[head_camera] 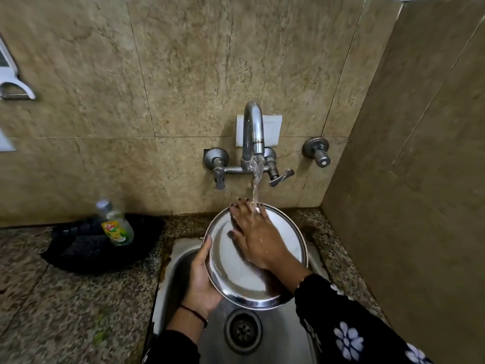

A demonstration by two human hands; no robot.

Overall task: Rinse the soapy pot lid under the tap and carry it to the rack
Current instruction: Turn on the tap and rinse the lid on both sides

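A round steel pot lid (pixel 231 269) is held tilted over the sink, its far edge under the running tap (pixel 253 132). My left hand (pixel 202 282) grips the lid's left rim from below. Spread flat on the lid's face, my right hand (pixel 256 232) has its fingers apart, and the water stream (pixel 256 185) lands on its fingertips. No suds show on the lid. No rack is in view.
The steel sink (pixel 181 261) with its drain (pixel 242 332) lies below the lid. A dish-soap bottle (pixel 115 224) stands on a black cloth (pixel 86 248) on the granite counter at left. Tiled walls close in behind and at right. A separate wall valve (pixel 317 151) sits to the tap's right.
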